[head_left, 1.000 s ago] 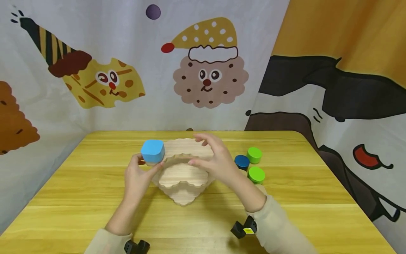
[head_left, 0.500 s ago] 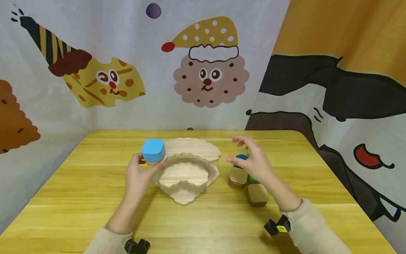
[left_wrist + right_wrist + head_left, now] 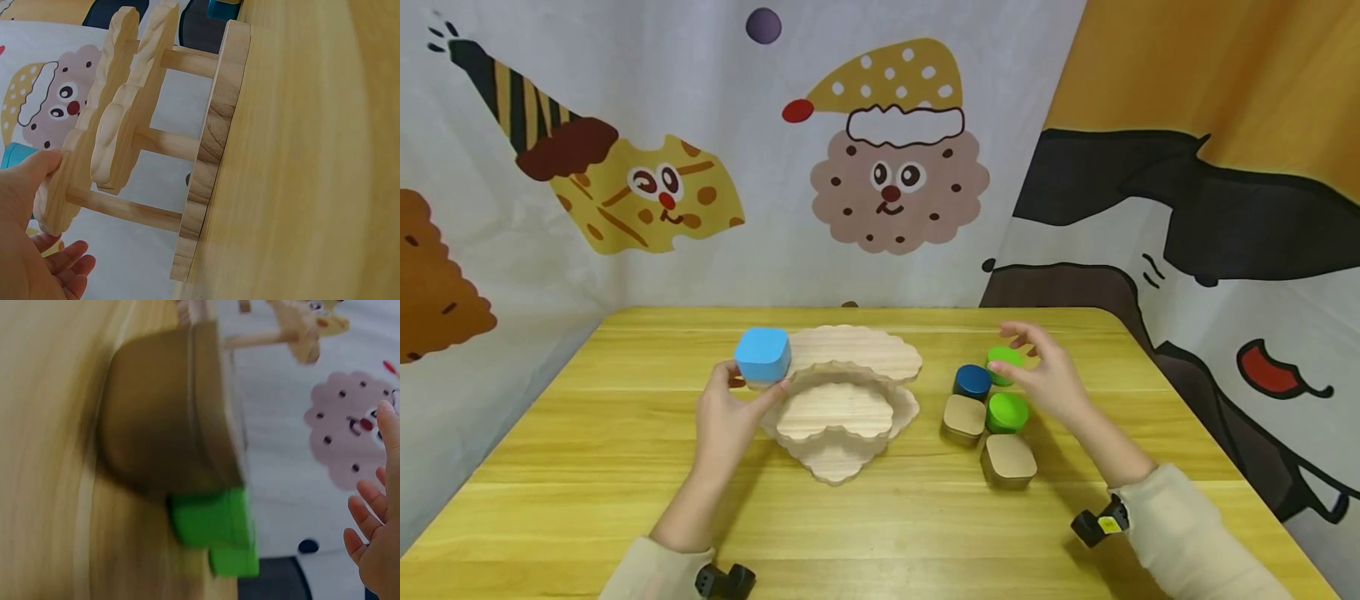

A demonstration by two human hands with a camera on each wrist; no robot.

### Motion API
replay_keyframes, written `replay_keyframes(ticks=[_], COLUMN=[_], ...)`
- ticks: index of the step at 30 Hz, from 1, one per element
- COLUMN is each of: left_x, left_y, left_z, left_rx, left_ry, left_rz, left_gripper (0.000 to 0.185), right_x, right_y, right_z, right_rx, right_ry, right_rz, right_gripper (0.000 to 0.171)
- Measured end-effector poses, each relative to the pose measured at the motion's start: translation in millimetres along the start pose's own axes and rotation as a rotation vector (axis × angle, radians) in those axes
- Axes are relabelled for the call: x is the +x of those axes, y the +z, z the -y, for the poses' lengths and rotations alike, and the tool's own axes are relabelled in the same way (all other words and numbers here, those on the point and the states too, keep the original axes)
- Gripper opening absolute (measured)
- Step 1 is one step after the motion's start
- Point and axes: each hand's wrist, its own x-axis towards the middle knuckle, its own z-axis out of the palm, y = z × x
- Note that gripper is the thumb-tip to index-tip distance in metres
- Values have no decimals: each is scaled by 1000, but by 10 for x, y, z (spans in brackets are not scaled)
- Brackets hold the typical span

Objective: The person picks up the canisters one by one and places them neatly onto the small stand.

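A light wooden tiered stand (image 3: 838, 412) with scalloped boards rests mid-table. On the left end of its top board sits a light blue rounded-square box (image 3: 763, 354). My left hand (image 3: 724, 425) has thumb and index finger about that board's end, just beneath the box; in the left wrist view the thumb (image 3: 47, 162) touches the board's edge and the other fingers curl loosely below. My right hand (image 3: 1052, 379) hovers over the far green round box (image 3: 1004, 364), fingers spread and holding nothing. Its loose fingers also show in the right wrist view, past a blurred brown box (image 3: 162, 412).
A second green round box (image 3: 1007, 412), a dark blue round box (image 3: 972, 380) and two brown rounded-square boxes (image 3: 1009, 460) cluster right of the stand. The wooden table (image 3: 865, 533) meets a printed curtain (image 3: 700, 275) at the back.
My right hand has moved right, away from the stand and past the dark blue box to the far green one, uncovering the brown boxes. The left hand and light blue box stay put.
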Motion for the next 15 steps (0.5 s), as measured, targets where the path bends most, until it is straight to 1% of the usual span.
replay_keyframes(ticks=[3, 8, 15], left_x=[0, -2, 1], left_y=[0, 0, 0], left_z=[8, 21, 22], left_rx=[-10, -14, -20], left_ry=[-2, -5, -8], left_rz=[2, 7, 13], left_gripper=[65, 67, 68], right_x=[12, 24, 55], right_y=[-35, -75, -95], right_z=[-121, -291, -512], right_rx=[-2, -26, -46], right_ry=[27, 83, 154], right_rz=[12, 42, 118], right_gripper=[51, 55, 63])
